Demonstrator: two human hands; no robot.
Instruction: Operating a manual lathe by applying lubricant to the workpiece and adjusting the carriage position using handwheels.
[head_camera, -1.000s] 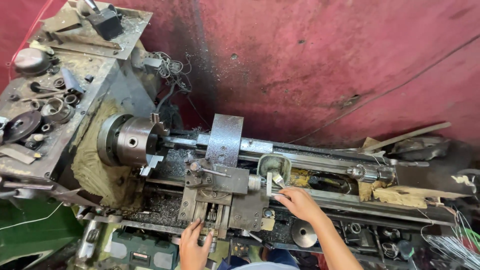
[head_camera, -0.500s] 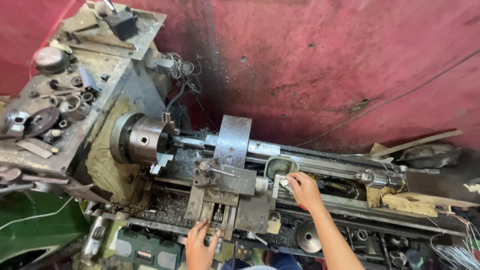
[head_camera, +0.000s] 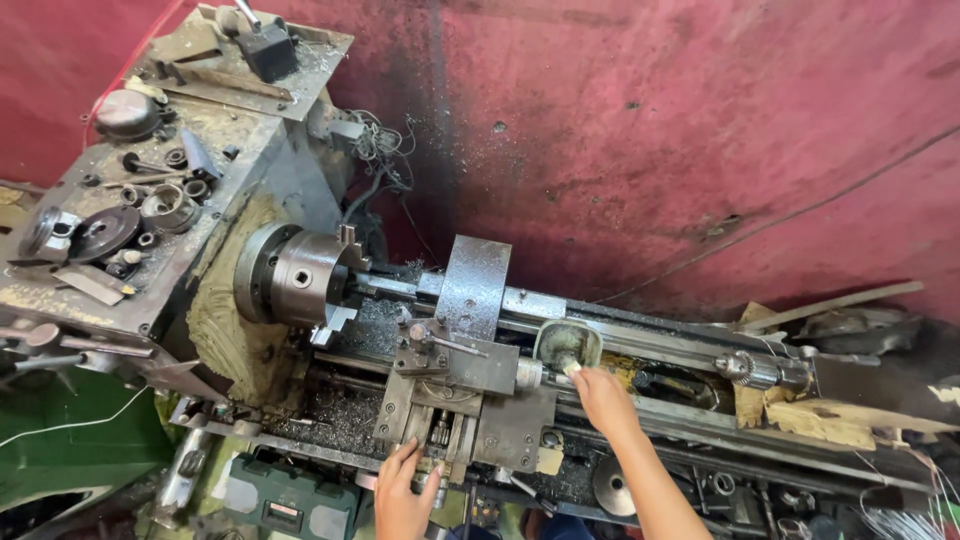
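Note:
I look down on an old metal lathe (head_camera: 300, 330) against a red wall. Its chuck (head_camera: 292, 277) sits at the left, with nothing clamped in it. My left hand (head_camera: 402, 493) rests on the carriage's front handle (head_camera: 432, 482) near the bottom edge. My right hand (head_camera: 600, 395) reaches over the bed, fingertips on a pale brush-like thing (head_camera: 568, 362) that stands in a small grimy bowl (head_camera: 567, 343) behind the carriage. The tool post (head_camera: 438, 345) lies between my hands and the chuck.
The headstock top (head_camera: 150, 200) is strewn with gears, rings and tools. A steel plate (head_camera: 472, 285) stands upright behind the carriage. The tailstock drill chuck (head_camera: 745, 368) is at the right, with cardboard scraps (head_camera: 840, 415) beyond it. Metal chips cover the bed.
My right hand has moved up and left from the bed rail to the bowl. The camera has shifted, so the lathe sits further right in view. My left hand stays at the handle.

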